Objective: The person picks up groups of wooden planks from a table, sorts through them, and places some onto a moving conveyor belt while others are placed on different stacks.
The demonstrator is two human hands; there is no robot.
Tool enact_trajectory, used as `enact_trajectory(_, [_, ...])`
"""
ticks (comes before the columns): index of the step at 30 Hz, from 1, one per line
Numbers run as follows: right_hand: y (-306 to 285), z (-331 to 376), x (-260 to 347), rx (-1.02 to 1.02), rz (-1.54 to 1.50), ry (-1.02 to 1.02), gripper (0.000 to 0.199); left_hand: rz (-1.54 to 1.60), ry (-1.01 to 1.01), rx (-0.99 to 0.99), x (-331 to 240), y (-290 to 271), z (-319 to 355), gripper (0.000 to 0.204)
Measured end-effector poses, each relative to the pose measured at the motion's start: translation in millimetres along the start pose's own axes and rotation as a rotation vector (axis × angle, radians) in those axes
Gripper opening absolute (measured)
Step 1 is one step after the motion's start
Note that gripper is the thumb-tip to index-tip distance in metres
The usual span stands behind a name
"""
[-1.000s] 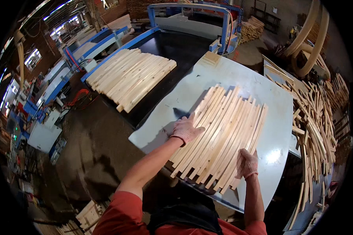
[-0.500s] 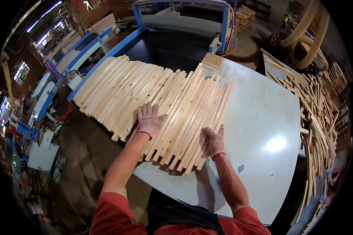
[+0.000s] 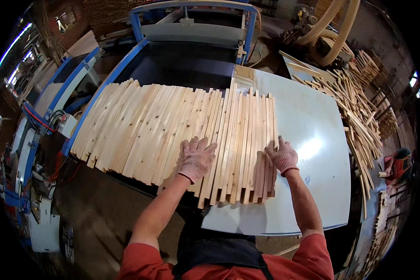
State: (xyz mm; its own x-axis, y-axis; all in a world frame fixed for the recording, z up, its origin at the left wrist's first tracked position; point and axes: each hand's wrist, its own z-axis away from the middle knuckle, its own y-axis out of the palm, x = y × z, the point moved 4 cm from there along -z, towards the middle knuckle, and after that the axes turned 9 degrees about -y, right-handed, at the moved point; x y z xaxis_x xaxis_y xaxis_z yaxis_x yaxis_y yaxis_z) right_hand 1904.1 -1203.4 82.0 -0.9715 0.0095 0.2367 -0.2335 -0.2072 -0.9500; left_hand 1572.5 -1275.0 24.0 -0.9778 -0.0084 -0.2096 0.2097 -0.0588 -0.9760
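Note:
A wide row of pale wooden strips (image 3: 140, 130) lies side by side, their near ends uneven. The left part rests on a black conveyor belt (image 3: 186, 65), the right part on a smooth grey-white tabletop (image 3: 312, 116). My left hand (image 3: 198, 158), in a pale knitted glove, is spread flat on top of the strips near the middle of the row. At the row's right edge is my right hand (image 3: 283, 156), gloved too, its fingers apart and pressing against the outermost strips. Neither hand is wrapped round a strip.
A blue machine frame (image 3: 136, 28) spans the belt at the far side. Loose strips (image 3: 354, 112) lie in a tangled pile on the right, below a thick beige hose (image 3: 331, 46). Another person in red (image 3: 399, 165) appears at the far right.
My view has turned, shifting the scene. My left hand now sits nearer the right part of the row. My right hand has moved up along its right edge, and the strips there lie straighter.

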Motion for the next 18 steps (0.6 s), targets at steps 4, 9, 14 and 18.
enact_trajectory(4, [28,-4,55,-0.299,-0.011,-0.298,0.088,0.092,0.041,-0.100,-4,-3,7,0.055])
enact_trajectory(9, [82,-51,159,-0.159,0.015,-0.266,0.092,0.077,0.051,-0.191,0,2,4,0.052])
enact_trajectory(14, [86,-72,186,-0.260,0.077,-0.235,0.073,0.081,0.023,-0.140,4,11,1,0.055])
enact_trajectory(18, [86,-80,185,-0.304,0.121,-0.261,0.070,0.014,0.041,-0.158,-1,-2,-1,0.053])
